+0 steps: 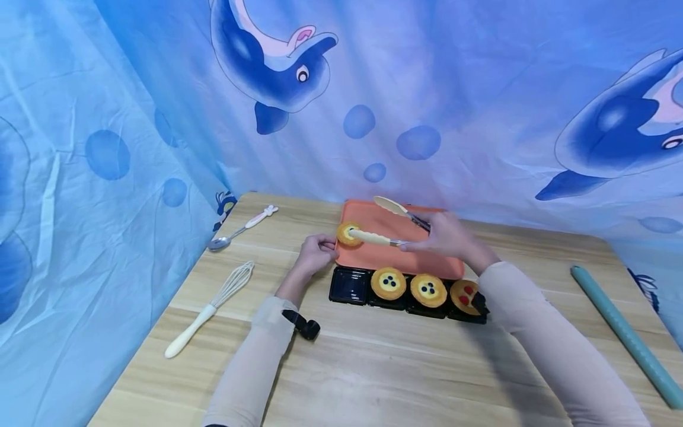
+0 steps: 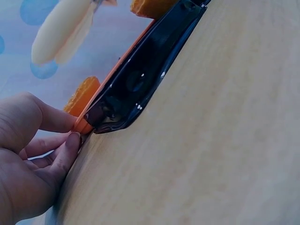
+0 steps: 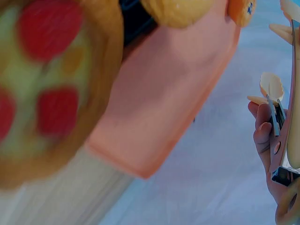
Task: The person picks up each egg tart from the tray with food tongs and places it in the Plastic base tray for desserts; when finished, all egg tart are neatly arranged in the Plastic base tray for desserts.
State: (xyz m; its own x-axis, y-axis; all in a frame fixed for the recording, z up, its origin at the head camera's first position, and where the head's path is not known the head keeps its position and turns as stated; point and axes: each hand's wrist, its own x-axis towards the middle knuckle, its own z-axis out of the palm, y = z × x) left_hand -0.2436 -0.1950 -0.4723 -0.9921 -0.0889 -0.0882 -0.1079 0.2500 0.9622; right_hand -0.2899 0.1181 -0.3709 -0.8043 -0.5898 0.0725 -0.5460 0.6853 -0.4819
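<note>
A: What is lying nearest?

B: A wood-grained tabletop (image 1: 363, 373) is spreading in front, with a wire whisk (image 1: 219, 305) resting at its left. Next, a glossy black plastic row of square cups (image 1: 349, 287) is holding three round tarts (image 1: 388, 283), the rightmost wearing red pieces. Just behind, a smooth, flat orange tray (image 1: 389, 260) is lying.

A: And the hands?

B: The left hand (image 1: 315, 256) is pinching that tray's left edge, finger and thumb closing on the thin rim. The right hand (image 1: 447, 236) is gripping a pair of cream-tipped metal tongs (image 1: 373, 238); their arms are standing wide apart, holding nothing.

A: From the head, one tip is overlapping the lone tart (image 1: 344, 240).

B: The left wrist view is showing a gap between them.

A: How is that tart looking?

B: It is sitting at the tray's left end, its golden crust showing ridges, its pale filling carrying dark dots.
</note>
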